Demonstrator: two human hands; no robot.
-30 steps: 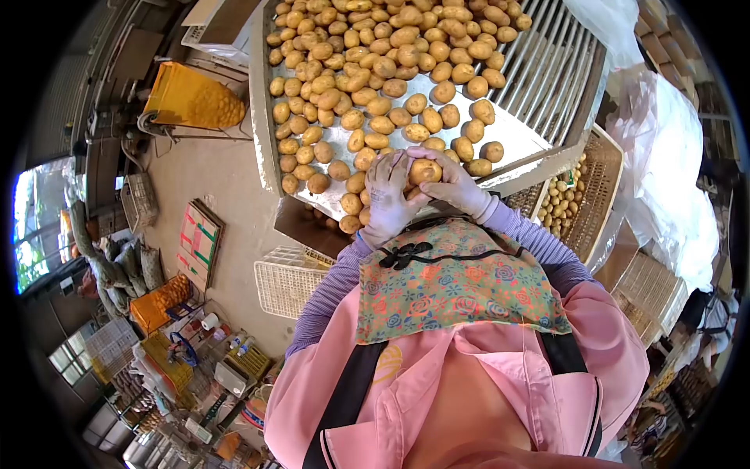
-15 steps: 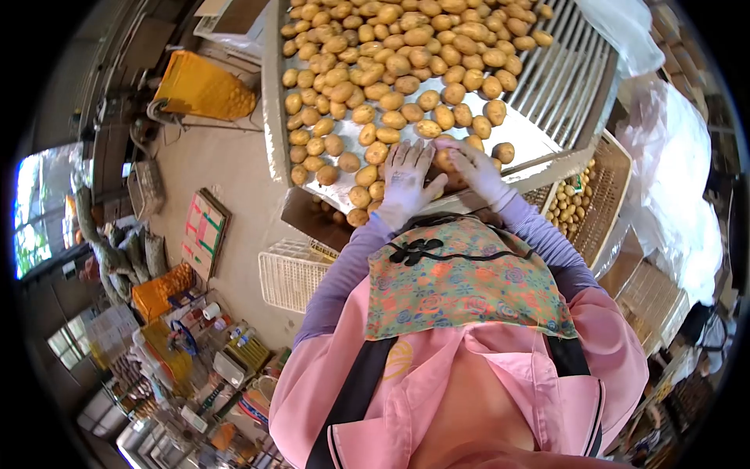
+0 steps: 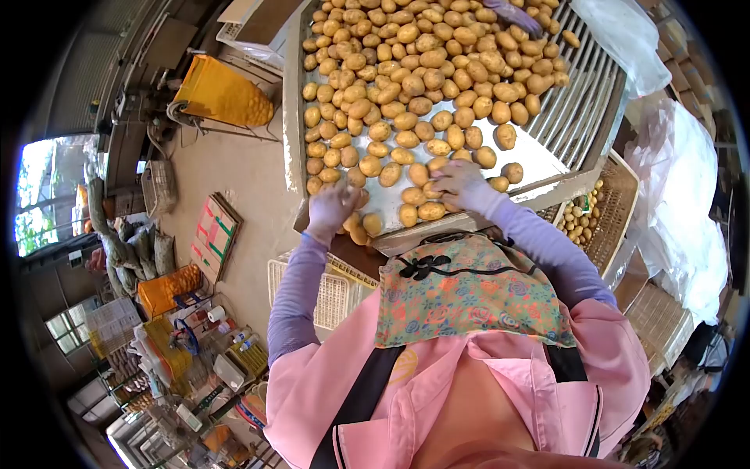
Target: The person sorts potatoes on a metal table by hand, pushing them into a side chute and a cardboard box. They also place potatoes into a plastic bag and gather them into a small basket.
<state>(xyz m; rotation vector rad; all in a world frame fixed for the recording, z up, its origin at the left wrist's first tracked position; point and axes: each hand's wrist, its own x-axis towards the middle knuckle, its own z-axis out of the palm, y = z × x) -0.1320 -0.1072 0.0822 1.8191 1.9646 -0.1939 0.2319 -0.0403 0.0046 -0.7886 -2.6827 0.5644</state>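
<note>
Many yellow-brown potatoes (image 3: 422,82) lie over a metal sorting table (image 3: 531,144). My left hand (image 3: 332,207), in a pale glove, is at the table's front left corner with its fingers curled over potatoes there. What it grips, if anything, is hidden. My right hand (image 3: 462,184), gloved too, rests palm down near the front edge, fingers spread over potatoes. Below the left corner, several potatoes sit at the mouth of a cardboard box (image 3: 359,254), partly hidden by the table edge.
Metal bars (image 3: 582,102) form the table's right side. Another person's gloved hand (image 3: 516,16) is at the far edge. A brown crate of potatoes (image 3: 613,227) stands at right, a pale crate (image 3: 332,301) below left, and a yellow bag (image 3: 226,90) at back left.
My hands have moved apart, the left one going left to the corner. The view has shifted slightly, and another person's gloved hand now shows at the far side.
</note>
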